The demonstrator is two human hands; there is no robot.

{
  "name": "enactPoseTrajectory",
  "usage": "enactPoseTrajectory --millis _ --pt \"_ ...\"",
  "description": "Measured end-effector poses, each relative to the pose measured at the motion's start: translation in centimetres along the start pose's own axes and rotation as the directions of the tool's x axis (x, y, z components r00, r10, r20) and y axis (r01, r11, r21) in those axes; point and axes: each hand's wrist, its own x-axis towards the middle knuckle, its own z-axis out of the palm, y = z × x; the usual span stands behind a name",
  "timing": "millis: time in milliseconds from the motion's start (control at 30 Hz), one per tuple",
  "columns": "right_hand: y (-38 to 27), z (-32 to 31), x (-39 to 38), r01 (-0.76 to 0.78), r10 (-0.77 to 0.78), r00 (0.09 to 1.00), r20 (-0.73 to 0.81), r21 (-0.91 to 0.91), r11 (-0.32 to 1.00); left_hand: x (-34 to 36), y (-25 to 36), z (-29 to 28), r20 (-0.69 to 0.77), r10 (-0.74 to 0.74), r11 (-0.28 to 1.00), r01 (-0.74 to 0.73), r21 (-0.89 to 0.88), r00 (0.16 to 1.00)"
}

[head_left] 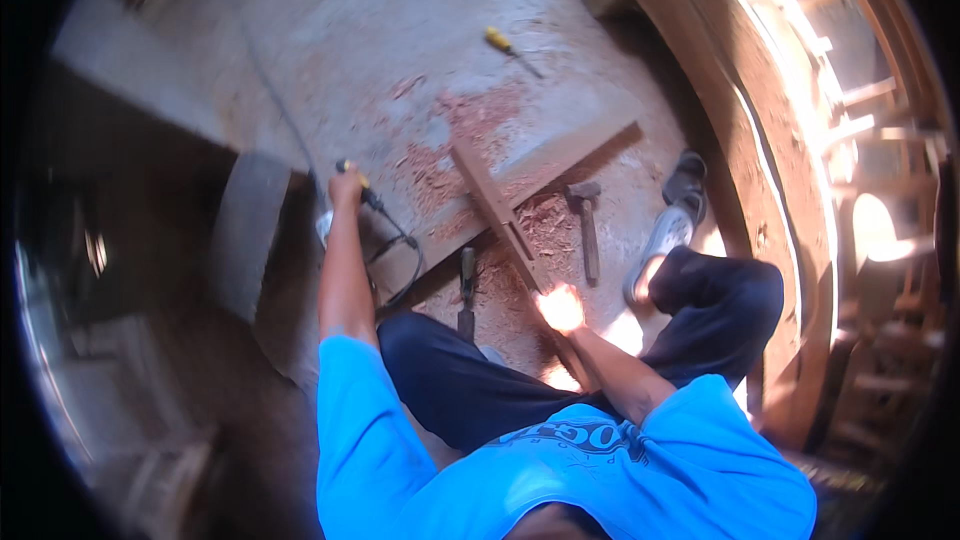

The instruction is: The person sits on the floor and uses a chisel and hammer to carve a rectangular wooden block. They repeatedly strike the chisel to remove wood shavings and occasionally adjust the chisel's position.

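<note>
The left arm (346,265) reaches forward, nearly straight, left hand (347,183) curled in a grip — the right arm (622,375) angles inward, right hand (560,307) nearer the body, bleached by glare.

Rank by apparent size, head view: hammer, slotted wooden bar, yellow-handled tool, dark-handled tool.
1. Slotted wooden bar: clearly largest
2. Hammer and dark-handled tool: too close in length to rank, though the hammer's head is wider
3. Yellow-handled tool: looks smallest, but possibly farther from the camera

The wood (488,198) at the right hand (561,308) is brown. Shavings (480,112) past it are reddish; the shirt (560,485) behind is blue.
</note>
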Motion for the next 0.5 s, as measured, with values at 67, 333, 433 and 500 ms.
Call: enactPoseTrajectory --millis 67,333,433,500 --pt "-0.4 -0.8 -0.4 -0.107 0.100 0.992 0.075 0.091 0.990 -1.2 1.3 -0.2 -0.021 0.122 0.971 -0.115 0.208 0.992" --pt "5.9 -1.3 3.7 -0.204 -0.032 0.939 0.343 0.626 0.753 -16.6 12.5 5.9 0.423 -0.149 0.981 0.189 -0.052 0.894" --pt "8.8 -0.3 3.1 -0.320 0.107 0.874 0.475 0.394 0.862 -19.5 11.9 11.2 0.359 -0.127 0.991 0.103 0.086 0.925" --pt "10.0 0.2 1.4 -0.438 0.172 0.805 0.568 0.372 0.818 -19.1 9.5 13.3 0.157 0.091 0.959 -0.129 0.254 0.983"
